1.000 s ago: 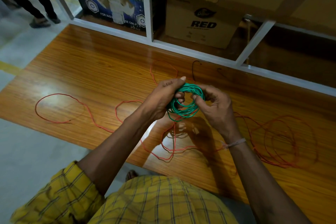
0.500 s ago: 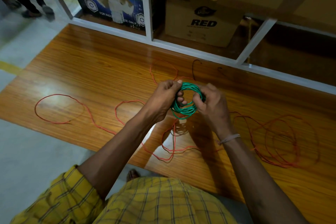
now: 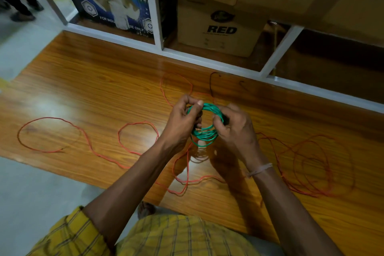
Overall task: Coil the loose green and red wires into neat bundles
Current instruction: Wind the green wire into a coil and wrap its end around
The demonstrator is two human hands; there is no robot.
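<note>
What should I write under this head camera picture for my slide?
Both hands, left hand and right hand, grip a green wire coil above loose red wire on a wooden table.

You stand in a storeroom or workshop: a white-framed shelf (image 3: 154,16) holds a cardboard carton (image 3: 218,31) marked "RED" and an industrial tape box (image 3: 112,4), behind a wood-grain worktop (image 3: 93,93) on concrete floor (image 3: 31,193).

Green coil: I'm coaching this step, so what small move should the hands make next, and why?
Probably set the green coil down on the table, or first tuck in any loose end, then start on the red wire. Left hand and right hand grip the coil's two sides, it already forms a tight ring, while the red wire sprawls uncoiled.
</note>
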